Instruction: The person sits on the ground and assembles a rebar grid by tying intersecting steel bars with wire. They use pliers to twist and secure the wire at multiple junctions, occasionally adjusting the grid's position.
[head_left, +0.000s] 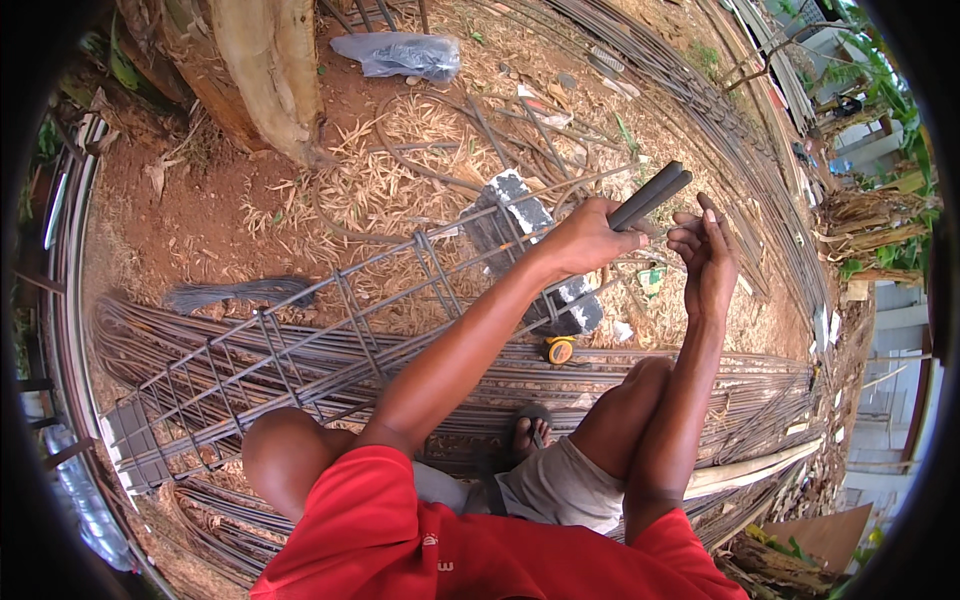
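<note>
The person's left hand (588, 242) is clenched around a dark, two-handled metal tool (652, 197), whose paired straight handles jut from the thumb side of the grip up and to the right, the rest hidden in the fist. The right hand (708, 262), its grip slack with fingers loosely curled, hangs just beside the handle ends. A long grey steel-rod cage (341, 276) slants beneath the left forearm, its far end near the tool.
</note>
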